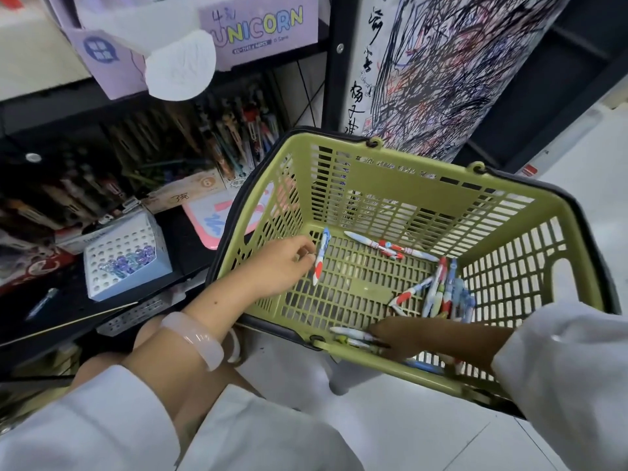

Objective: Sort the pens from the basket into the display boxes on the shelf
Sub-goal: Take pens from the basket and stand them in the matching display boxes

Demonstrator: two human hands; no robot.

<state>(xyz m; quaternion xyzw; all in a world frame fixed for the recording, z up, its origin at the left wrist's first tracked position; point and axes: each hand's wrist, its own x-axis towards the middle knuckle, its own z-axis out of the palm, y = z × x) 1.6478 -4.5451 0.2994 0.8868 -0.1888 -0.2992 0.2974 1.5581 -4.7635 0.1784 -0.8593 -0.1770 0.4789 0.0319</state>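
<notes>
Plainly, the head view shows both hands down in the green basket [401,185], which sits tilted against the edge of the dark shelf [190,239]. The left hand [282,263] pinches a white, blue and red pen [321,256] between thumb and fingertips; the pen stands nearly upright, held near its middle, its lower tip near the mesh floor. The right hand [404,338] reaches across the near wall, and its grip closes on a few pens [353,334] that stick out leftward past the fingers. More loose pens [445,294] are heaped just beyond that hand, and two or three lie apart by the far wall.

The likely trouble is the thin pinch: the pen could swing or slip while being lifted over the rim. The bunch on the right, held at one end, may fan out and drop. The holed display box [125,256] on the shelf sits near the basket, to its left.
</notes>
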